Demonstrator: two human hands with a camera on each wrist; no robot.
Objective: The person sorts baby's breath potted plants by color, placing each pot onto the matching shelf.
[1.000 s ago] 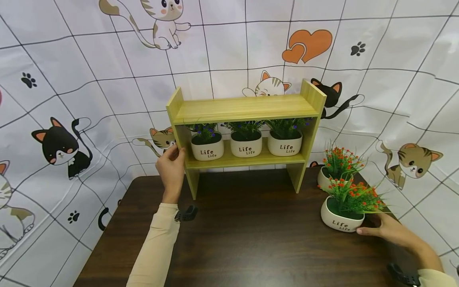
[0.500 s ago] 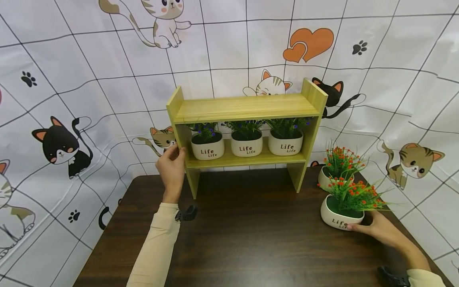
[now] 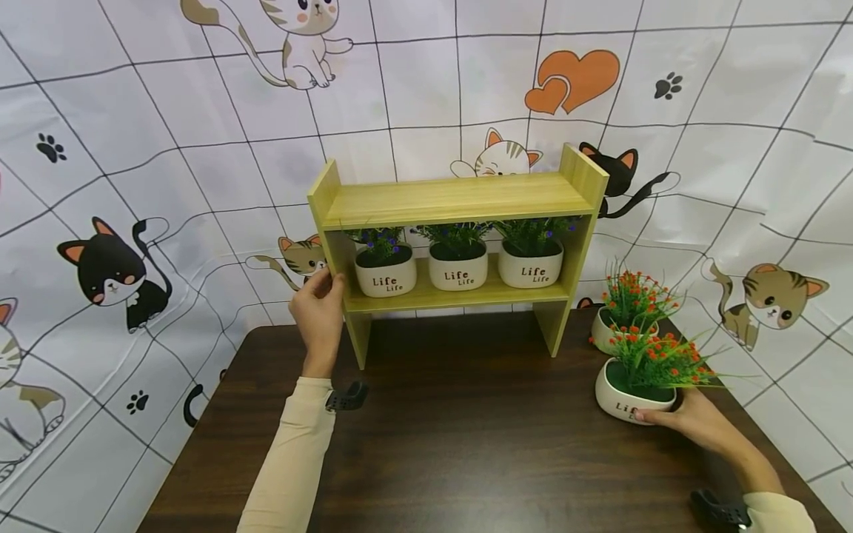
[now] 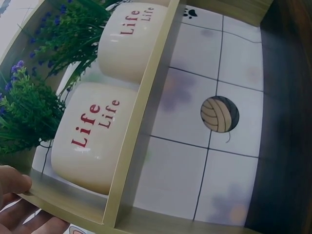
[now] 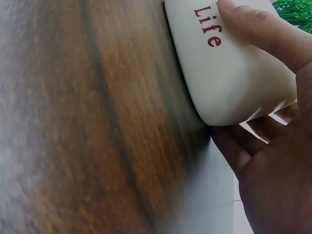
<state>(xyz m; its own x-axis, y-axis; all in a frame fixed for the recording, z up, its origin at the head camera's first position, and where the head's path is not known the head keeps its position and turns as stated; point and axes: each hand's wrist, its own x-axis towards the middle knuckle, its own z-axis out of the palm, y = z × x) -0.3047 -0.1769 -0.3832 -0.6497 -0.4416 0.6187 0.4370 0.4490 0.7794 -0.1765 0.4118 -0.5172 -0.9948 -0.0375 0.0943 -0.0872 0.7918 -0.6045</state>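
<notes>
My left hand (image 3: 318, 318) grips the left side panel of a light wooden two-tier shelf (image 3: 456, 200), thumb and fingers on either face of the board in the left wrist view. On its lower tier stand three white "Life" pots with purple-flowered plants: left pot (image 3: 385, 278), middle pot (image 3: 457, 271), right pot (image 3: 531, 269). At the right, my right hand (image 3: 700, 426) holds a white flowerpot (image 3: 620, 396) with orange-red flowers, thumb across its front lettering. In the right wrist view the fingers go round the pot's far side, partly hidden; the base appears at the tabletop.
A second white flowerpot (image 3: 603, 333) with orange-red flowers stands just behind the held one. The dark wooden table (image 3: 466, 429) extends in front of the shelf. A cat-patterned wall covering (image 3: 420, 89) rises behind the table and along its sides.
My right hand has moved left and its thumb now lies farther over the pot's front. The held pot has shifted very slightly upward in view. My left hand and the shelf stay put.
</notes>
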